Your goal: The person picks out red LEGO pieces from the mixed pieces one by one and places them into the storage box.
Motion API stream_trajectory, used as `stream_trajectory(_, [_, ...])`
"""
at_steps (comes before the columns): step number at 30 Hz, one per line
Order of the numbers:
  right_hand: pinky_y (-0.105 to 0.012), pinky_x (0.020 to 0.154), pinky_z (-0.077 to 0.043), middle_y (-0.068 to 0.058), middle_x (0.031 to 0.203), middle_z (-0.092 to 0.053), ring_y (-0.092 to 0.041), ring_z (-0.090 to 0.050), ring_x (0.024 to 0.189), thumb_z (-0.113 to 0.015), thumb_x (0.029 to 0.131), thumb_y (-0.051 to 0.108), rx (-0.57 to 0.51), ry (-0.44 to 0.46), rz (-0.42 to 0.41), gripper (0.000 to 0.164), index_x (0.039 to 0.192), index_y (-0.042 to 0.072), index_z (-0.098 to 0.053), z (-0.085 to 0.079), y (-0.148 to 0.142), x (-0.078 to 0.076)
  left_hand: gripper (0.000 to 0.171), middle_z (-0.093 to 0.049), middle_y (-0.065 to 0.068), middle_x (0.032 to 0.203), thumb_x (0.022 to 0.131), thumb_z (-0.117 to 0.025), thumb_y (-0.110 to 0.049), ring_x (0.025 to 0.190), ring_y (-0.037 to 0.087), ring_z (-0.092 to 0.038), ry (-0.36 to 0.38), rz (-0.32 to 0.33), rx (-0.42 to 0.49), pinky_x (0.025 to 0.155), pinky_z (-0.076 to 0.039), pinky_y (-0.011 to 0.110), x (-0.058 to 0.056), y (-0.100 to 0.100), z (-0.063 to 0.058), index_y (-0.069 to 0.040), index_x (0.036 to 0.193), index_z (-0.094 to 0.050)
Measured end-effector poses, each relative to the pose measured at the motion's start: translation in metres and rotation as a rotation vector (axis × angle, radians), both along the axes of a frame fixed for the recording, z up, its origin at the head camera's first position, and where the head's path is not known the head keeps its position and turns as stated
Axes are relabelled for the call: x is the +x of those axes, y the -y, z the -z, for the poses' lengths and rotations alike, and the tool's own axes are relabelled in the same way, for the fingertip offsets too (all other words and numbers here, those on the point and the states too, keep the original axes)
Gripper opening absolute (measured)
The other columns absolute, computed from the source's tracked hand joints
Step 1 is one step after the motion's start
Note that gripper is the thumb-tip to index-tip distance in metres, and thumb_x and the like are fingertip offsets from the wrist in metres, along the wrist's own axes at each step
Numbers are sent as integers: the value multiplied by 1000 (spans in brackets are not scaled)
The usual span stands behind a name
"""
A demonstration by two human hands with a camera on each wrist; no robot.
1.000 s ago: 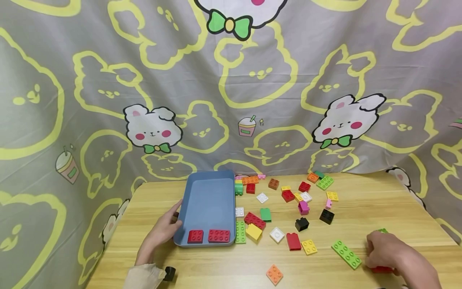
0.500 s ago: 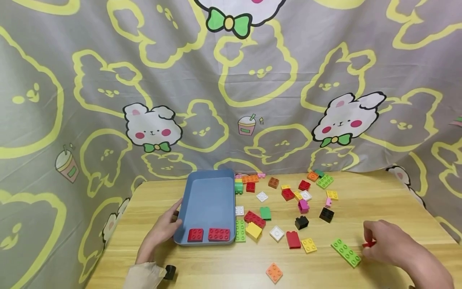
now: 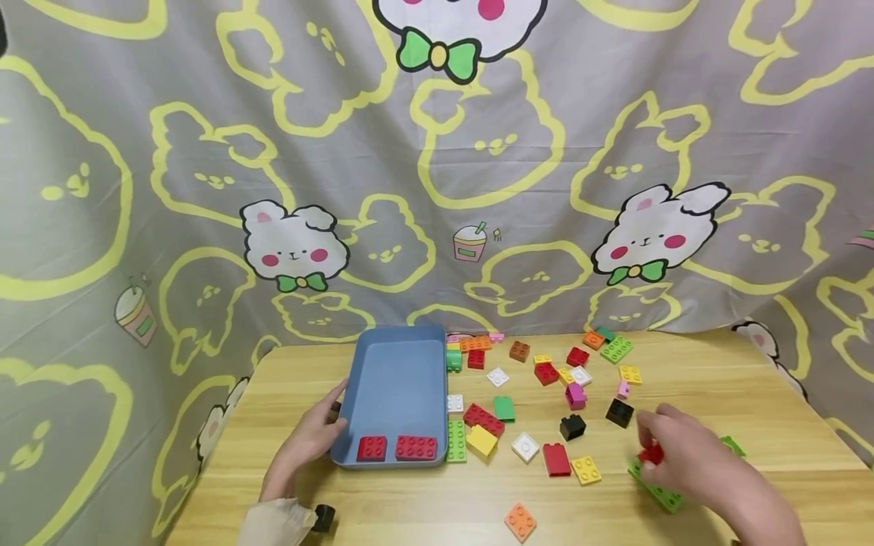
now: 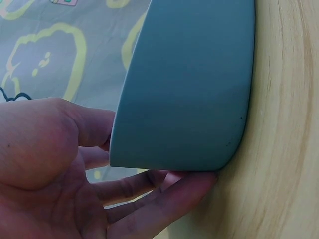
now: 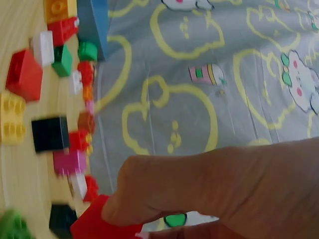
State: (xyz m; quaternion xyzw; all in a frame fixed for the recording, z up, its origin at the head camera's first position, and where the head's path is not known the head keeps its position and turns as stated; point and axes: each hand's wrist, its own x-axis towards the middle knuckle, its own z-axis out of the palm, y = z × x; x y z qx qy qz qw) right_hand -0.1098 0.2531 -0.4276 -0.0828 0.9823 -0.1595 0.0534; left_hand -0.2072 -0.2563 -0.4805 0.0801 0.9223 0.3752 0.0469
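My left hand [image 3: 310,436] grips the left side of a blue-grey tray [image 3: 396,387]. In the left wrist view its thumb is at the rim and its fingers lie along the outer wall of the tray [image 4: 184,89]. Two red bricks [image 3: 416,447] sit in the tray's near end. At the right, my right hand [image 3: 699,462] pinches a red brick [image 3: 652,453] above a long lime-green brick [image 3: 658,489] that it partly covers. The right wrist view shows the thumb pressed on the held red brick [image 5: 97,221]; the other fingers are mostly hidden.
Several loose bricks lie scattered right of the tray, among them a black one [image 3: 572,426], a yellow one [image 3: 586,470] and a white one [image 3: 525,447]. An orange brick [image 3: 520,522] lies near the front. A patterned curtain [image 3: 410,152] hangs behind the table.
My right hand has lifted the red brick from the table at the far right and carried it left over the lime-green brick. My left hand stays on the tray.
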Motion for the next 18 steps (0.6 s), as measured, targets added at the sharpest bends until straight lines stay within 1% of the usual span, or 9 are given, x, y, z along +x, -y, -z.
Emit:
stream_trajectory(3, [-31, 55, -44, -3, 80, -48, -16, -45, 66, -78, 60, 9, -39, -52, -49, 30, 77, 13, -53, -7, 19, -4, 67, -58, 24, 108, 90, -54, 6, 91, 30, -55, 4, 4, -3, 69, -51, 39, -1, -3, 0, 1, 153, -31])
stream_trajectory(5, [-30, 56, -44, -1, 80, -48, -15, -45, 67, -77, 60, 8, -79, -71, -97, 30, 77, 13, -54, -10, 37, -12, 68, -58, 24, 109, 90, -54, 6, 92, 30, -56, 6, -13, -16, 70, -51, 39, 1, 1, 0, 0, 153, -31])
stream_trajectory(7, [-29, 56, -44, 0, 80, -47, -15, -45, 67, -76, 61, 7, -98, -78, -140, 28, 77, 14, -54, -13, 53, -20, 68, -58, 24, 109, 89, -55, 6, 93, 31, -56, 0, -12, -23, 72, -51, 41, 1, 4, 0, 1, 153, -31])
stream_trajectory(11, [-31, 57, -42, -1, 81, -47, -16, -43, 68, -76, 63, 7, -108, -52, -209, 27, 76, 15, -54, -16, 81, -33, 69, -58, 26, 111, 89, -55, 5, 96, 32, -57, -10, 9, -18, 75, -52, 43, -1, 3, 2, 2, 153, -30])
stream_trajectory(15, [-32, 57, -42, -1, 80, -48, -17, -44, 70, -77, 67, 8, -139, -5, -269, 26, 77, 14, -54, -16, 106, -42, 69, -58, 25, 111, 90, -55, 5, 95, 31, -56, 3, 6, -13, 74, -52, 43, -2, 0, 3, 1, 154, -30])
stream_trajectory(18, [-32, 57, -43, -2, 81, -49, -17, -45, 70, -75, 69, 6, -158, -7, -300, 22, 79, 13, -56, -19, 123, -48, 69, -57, 25, 111, 90, -54, 5, 94, 31, -56, 10, 2, -12, 73, -52, 42, -3, -1, 3, 0, 154, -30])
